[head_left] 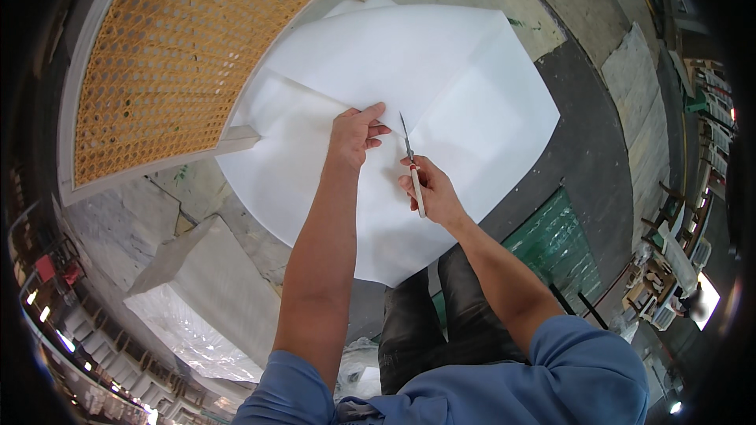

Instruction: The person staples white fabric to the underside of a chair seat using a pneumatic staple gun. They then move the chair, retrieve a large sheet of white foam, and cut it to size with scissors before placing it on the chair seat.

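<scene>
A large white sheet (465,157) of foam or paper spreads out in front of me, with a slit running through it from the left toward my hands. My left hand (360,135) pinches the edge of the sheet beside the slit. In my right hand (431,191) is a pair of scissors (417,181) with white and red handles. Their blades point away from me, over the sheet just right of my left fingers. Whether the blades are parted is hard to make out.
A pale wooden frame with woven cane panel (173,55) stands at the left, one leg (236,139) touching the sheet. A plastic-wrapped block (209,299) lies at lower left. Green wrapped material (557,240) sits on the right. Stacked furniture (673,252) lines the far right.
</scene>
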Tool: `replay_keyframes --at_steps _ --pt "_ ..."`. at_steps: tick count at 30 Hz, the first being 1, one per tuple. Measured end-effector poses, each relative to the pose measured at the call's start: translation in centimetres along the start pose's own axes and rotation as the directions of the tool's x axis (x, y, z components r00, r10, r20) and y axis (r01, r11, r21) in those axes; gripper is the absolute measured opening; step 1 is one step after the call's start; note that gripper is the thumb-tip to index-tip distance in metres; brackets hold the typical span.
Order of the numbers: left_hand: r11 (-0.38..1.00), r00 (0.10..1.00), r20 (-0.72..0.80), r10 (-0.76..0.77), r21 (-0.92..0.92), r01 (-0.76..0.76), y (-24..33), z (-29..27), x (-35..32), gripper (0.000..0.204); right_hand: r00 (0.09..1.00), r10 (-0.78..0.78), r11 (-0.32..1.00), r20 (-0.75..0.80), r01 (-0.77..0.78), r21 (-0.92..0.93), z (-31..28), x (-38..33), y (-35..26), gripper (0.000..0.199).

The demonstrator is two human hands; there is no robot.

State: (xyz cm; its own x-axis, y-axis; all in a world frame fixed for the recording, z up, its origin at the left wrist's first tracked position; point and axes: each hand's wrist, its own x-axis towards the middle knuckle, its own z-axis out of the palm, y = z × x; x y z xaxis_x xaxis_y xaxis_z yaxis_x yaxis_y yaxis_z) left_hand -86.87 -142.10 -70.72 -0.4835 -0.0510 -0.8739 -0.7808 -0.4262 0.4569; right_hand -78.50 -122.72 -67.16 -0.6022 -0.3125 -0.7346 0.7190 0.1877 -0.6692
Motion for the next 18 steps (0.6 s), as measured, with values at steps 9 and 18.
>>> replay_keyframes --at_steps 9,18 --pt "0.999 1.000 0.029 -0.003 -0.042 0.004 0.4 0.0 -0.5 0.034 0.999 -0.015 0.999 0.029 0.017 -0.052 -0.4 0.7 -1.2 0.041" --pt "0.999 0.995 0.096 0.012 -0.035 -0.008 0.0 -0.4 -0.3 0.033 0.999 -0.046 0.997 -0.003 0.046 -0.056 -0.5 1.8 -1.9 0.045"
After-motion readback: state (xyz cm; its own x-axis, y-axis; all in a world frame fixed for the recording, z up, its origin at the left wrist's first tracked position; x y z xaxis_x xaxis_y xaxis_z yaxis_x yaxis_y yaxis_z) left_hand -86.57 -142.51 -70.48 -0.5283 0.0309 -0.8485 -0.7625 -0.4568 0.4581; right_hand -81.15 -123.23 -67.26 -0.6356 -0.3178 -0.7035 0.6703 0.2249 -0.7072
